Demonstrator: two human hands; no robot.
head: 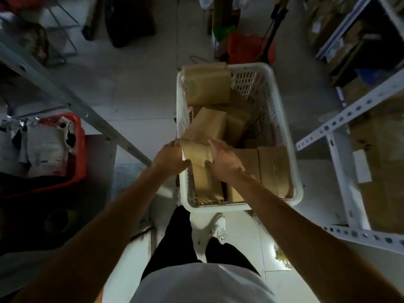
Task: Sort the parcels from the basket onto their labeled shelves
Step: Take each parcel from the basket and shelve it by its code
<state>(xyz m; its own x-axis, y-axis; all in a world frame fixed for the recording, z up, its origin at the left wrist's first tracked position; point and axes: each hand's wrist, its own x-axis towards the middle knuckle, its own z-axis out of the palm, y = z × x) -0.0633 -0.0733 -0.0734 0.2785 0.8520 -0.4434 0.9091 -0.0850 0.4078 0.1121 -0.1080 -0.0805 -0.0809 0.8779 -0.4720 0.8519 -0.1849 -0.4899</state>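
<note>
A person stands over a white basket point(282, 119) of brown cardboard parcels, both hands clasped on one small parcel point(196, 153) at the basket's near left edge. The left hand point(169, 157) grips its left side, the right hand point(224, 161) curls round its right side. White metal shelving point(341, 162) stands to the right.

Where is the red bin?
In the head view, the red bin sits on the floor at the left, beside the slanted grey shelf post, well left of the white basket of parcels.
</note>
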